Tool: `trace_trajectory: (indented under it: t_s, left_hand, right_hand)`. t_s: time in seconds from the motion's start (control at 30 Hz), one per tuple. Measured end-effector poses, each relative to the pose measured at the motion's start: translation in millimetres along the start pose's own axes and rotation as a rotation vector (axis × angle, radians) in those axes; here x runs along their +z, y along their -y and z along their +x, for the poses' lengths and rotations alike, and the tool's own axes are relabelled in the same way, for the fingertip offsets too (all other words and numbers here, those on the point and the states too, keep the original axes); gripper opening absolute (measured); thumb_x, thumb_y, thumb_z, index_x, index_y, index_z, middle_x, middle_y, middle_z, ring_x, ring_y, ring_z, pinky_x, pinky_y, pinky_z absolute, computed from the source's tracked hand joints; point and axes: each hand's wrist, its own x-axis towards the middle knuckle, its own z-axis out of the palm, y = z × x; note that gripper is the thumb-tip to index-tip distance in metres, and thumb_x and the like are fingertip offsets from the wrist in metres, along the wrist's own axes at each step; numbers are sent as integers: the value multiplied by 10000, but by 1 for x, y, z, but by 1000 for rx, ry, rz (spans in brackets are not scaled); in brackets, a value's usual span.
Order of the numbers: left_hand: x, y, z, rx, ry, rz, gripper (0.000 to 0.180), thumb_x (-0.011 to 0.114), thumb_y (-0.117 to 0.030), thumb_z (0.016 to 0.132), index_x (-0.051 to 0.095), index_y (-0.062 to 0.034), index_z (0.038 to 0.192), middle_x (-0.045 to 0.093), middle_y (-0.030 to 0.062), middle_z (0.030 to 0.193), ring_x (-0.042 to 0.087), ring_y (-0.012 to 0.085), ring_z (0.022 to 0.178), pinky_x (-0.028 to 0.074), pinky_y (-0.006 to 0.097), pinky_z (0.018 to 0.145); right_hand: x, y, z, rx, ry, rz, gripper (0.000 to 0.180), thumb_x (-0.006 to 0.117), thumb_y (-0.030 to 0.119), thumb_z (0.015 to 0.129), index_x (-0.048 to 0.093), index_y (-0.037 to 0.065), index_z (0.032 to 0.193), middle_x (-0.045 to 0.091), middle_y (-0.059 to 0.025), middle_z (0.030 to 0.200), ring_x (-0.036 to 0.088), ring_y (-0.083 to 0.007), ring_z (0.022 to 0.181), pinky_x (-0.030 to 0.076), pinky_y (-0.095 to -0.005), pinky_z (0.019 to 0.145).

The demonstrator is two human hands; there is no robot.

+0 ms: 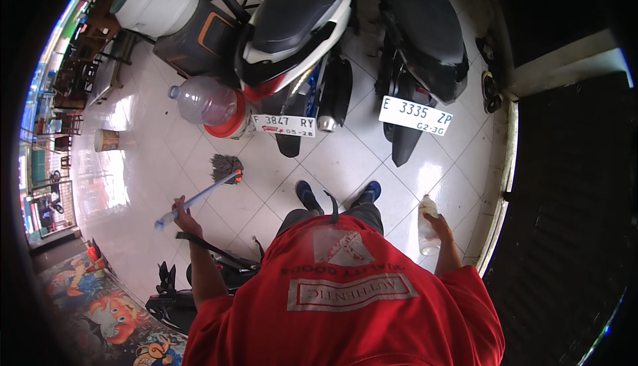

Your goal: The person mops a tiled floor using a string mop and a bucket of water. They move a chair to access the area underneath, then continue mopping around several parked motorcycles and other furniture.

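My left hand [184,216] grips the light metal handle of a mop [199,198]. The handle slants up to the right, and its grey stringy head [225,165] rests on the white tiled floor [153,167]. My right hand [438,225] holds a clear plastic bottle [427,228] upright by my side. My blue shoes [308,194] stand on the tiles behind two parked scooters. I wear a red shirt.
Two scooters [299,27] [425,34] are parked ahead, rear ends toward me. A large water jug [209,103] lies on its side beside the left scooter. A small cup-like bin [106,140] stands left. A dark doorway [571,186] is to my right, and a colourful mat [100,313] lies lower left.
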Motion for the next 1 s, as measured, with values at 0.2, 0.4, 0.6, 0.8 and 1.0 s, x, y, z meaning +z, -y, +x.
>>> trace_trajectory:
  t_s: [0.2,0.4,0.6,0.8,1.0]
  left_hand:
    - [-81,-15,73,158,-53,-108,175,562,-176,926,529,-6,951,602,104,774,614,222,801,470,371,853]
    - [-256,-33,95,366,-446,-162,226,522,-224,923,500,-23,820,480,66,545,525,194,540,490,382,665]
    - [-358,-118,54,581,-689,-228,346,528,-272,902,418,-60,651,341,32,443,386,154,423,426,339,533]
    - [-369,-127,36,453,-455,-404,260,516,-232,908,462,-86,700,332,-6,478,296,107,417,291,281,463]
    - [-367,-10,-11,250,-602,-265,193,564,-180,870,496,-62,733,437,2,593,382,73,472,358,236,477]
  right_hand:
    - [150,116,-16,-85,146,-71,578,676,478,790,621,-26,1066,641,-110,822,609,-225,651,510,-373,604]
    - [298,196,7,4,422,-562,610,698,511,764,627,-14,1067,655,-107,836,625,-223,653,523,-370,625]
    - [474,284,-45,-414,658,-1254,795,729,583,688,571,-53,1138,658,-188,962,647,-269,848,509,-357,743]
    - [597,333,-63,-801,724,-1161,512,698,419,789,632,-3,1071,682,-129,931,646,-215,813,492,-340,758]
    - [672,401,-195,-643,964,-923,603,608,488,855,503,0,1193,640,-136,973,642,-214,850,518,-343,747]
